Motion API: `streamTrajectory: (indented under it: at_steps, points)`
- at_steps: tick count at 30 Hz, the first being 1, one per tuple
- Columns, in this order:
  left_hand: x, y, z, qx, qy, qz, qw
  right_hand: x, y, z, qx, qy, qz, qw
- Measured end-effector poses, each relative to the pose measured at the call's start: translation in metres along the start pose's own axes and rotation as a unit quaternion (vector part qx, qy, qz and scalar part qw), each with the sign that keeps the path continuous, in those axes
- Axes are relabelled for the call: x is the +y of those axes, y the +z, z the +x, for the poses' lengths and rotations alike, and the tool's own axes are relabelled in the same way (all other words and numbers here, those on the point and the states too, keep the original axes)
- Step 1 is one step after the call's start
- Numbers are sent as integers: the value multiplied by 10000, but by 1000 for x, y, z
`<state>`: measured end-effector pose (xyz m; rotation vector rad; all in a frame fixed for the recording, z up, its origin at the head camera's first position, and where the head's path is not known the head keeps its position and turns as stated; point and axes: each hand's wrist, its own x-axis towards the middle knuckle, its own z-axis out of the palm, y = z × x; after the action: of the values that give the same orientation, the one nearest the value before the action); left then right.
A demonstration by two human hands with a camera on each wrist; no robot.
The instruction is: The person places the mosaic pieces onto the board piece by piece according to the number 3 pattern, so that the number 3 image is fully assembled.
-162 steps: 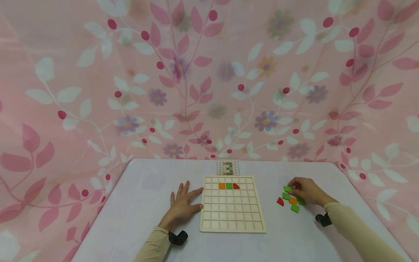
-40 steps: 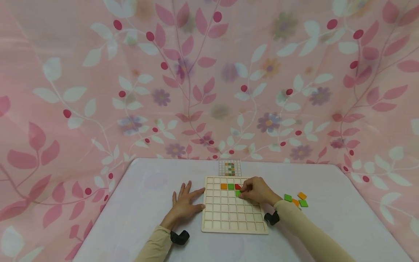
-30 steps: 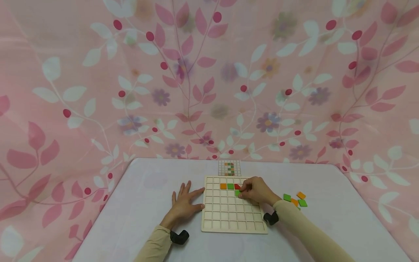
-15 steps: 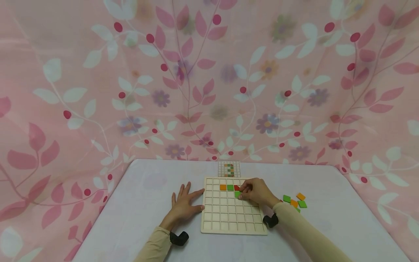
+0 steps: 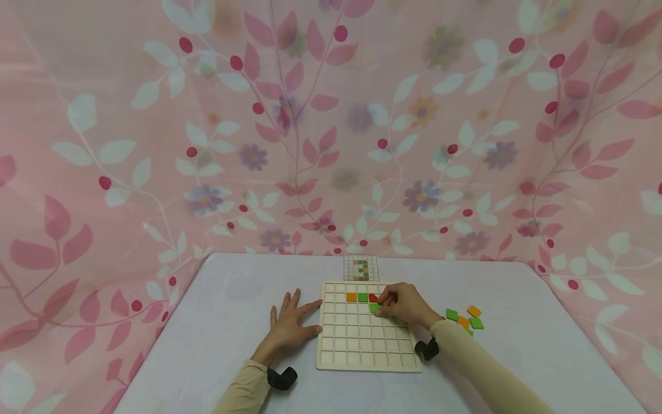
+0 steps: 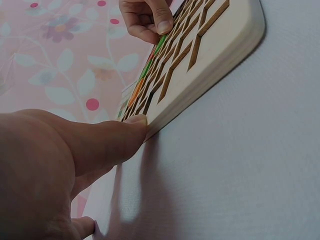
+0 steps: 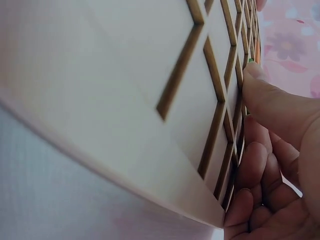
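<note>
A pale wooden grid board [image 5: 366, 368] lies on the table. One of its rows bears an orange square tile [image 5: 351, 297], a green square tile [image 5: 363, 297] and a red quarter-round tile [image 5: 372, 298]. My right hand [image 5: 407, 306] pinches another green tile [image 5: 374, 308] at the cell below the red one; the thumb partly covers it. At the board's left edge, my left hand [image 5: 288, 326] rests with fingers spread. Its thumb [image 6: 107, 145] touches the board's side in the left wrist view.
Behind the board lies a small pattern card [image 5: 361, 268] with a printed coloured grid. To the right is a loose group of green tiles [image 5: 476, 323] and orange tiles [image 5: 474, 311], partly hidden by the right sleeve. A floral curtain [image 5: 331, 144] hangs behind the table.
From the tile group at right, my right hand has come over the board with a green tile, now at the cell below the red one. Over the last second both hands stay nearly still.
</note>
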<state>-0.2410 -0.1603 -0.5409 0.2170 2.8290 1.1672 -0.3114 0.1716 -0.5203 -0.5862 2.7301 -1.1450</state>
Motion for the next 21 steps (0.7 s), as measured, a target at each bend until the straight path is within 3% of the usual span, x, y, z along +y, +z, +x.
streamTrajectory:
  at_steps: [12,21]
  points:
    - [3,-1,-2,12,1,47,10000,4,0,-2,-32,303,173,9994]
    - [1,0,-2,2,-16,10,10000,9,-18,-15,75,109,61,9999]
